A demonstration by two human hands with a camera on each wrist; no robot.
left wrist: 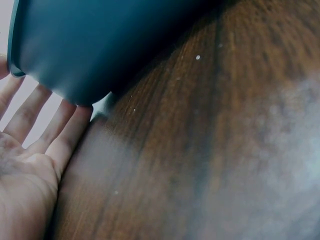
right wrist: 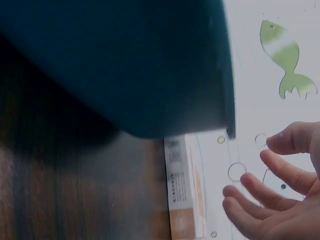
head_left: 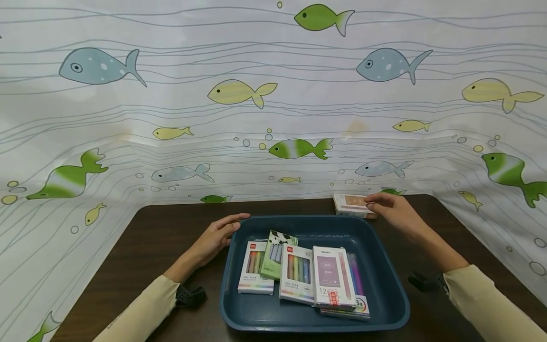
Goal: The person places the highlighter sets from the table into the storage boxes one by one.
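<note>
A dark blue plastic bin stands on the table in the head view, holding several packs of pens. My left hand is at its back left corner. In the left wrist view, that hand's extended fingers lie against the bin's outside, with the thumb near the rim. My right hand hovers by a white and tan box behind the bin. Its fingers are loosely bent and hold nothing. The right wrist view shows a gap between them and the box.
Inside the bin lie two white marker packs, a green cow-print pack, a white box with a purple label and some purple and blue pens. A fish-print sheet rises behind the dark wooden table.
</note>
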